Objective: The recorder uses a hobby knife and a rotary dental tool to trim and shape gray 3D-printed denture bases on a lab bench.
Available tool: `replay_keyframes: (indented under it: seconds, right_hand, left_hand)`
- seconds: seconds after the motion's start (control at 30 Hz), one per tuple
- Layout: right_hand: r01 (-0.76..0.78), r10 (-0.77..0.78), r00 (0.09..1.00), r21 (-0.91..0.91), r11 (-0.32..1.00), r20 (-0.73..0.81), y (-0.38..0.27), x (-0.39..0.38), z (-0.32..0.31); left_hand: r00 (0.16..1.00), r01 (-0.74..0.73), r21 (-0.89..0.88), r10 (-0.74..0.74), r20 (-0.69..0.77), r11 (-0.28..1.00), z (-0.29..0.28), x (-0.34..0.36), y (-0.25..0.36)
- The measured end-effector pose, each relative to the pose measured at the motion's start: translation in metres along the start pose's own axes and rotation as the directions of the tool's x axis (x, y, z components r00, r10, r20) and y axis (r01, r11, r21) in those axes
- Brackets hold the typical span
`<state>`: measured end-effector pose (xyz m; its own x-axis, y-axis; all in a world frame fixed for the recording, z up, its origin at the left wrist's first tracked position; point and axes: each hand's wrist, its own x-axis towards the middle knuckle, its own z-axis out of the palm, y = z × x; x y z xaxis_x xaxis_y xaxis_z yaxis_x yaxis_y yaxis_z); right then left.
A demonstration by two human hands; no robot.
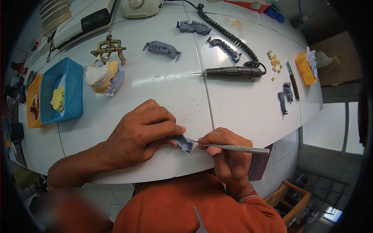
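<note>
The left hand point(143, 132) pinches one end of the grey model point(186, 145) between its fingertips, above the front part of the table point(155, 171). The right hand point(229, 149) holds the slim metal tool point(246, 149) like a pen, fingers pressed together, its tip at the model's free end. The model is probably light, stiff and rather brittle, with thin edges; it seems best to take hold of its thicker body, gently. Whether it touches the table, one cannot tell.
</note>
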<state>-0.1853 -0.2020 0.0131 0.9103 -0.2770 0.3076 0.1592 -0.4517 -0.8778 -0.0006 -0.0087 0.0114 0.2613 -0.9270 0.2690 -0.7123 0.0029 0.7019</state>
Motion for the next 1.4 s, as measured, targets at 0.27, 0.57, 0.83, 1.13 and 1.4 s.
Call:
replay_keyframes:
  seconds: [0.27, 0.57, 0.83, 1.13, 1.4]
  right_hand:
    - [-0.014, 0.024, 0.997, 0.140, 0.990, -0.068, 0.007, -0.009, 0.000]
    - [-0.060, 0.061, 0.998, 0.037, 0.998, -0.027, -0.002, -0.003, 0.004]
    - [0.018, -0.018, 1.000, 0.026, 1.000, -0.004, 0.002, -0.001, 0.002]
    - [0.073, -0.073, 0.997, -0.006, 0.997, 0.008, 0.002, 0.002, 0.001]
    - [0.086, -0.086, 0.996, -0.028, 0.996, 0.028, -0.001, 0.002, 0.001]
  left_hand:
    - [1.000, 0.016, -0.023, -0.016, -0.005, 1.000, -0.001, 0.000, -0.001]
    - [1.000, 0.025, -0.041, -0.026, -0.005, 0.999, -0.001, -0.001, -0.002]
    - [1.000, 0.016, -0.040, -0.016, -0.003, 0.999, -0.001, -0.001, -0.002]
    - [1.000, 0.007, -0.028, -0.008, -0.007, 1.000, -0.001, -0.001, -0.002]
    - [1.000, 0.008, -0.031, -0.008, -0.006, 0.999, -0.001, -0.001, -0.002]
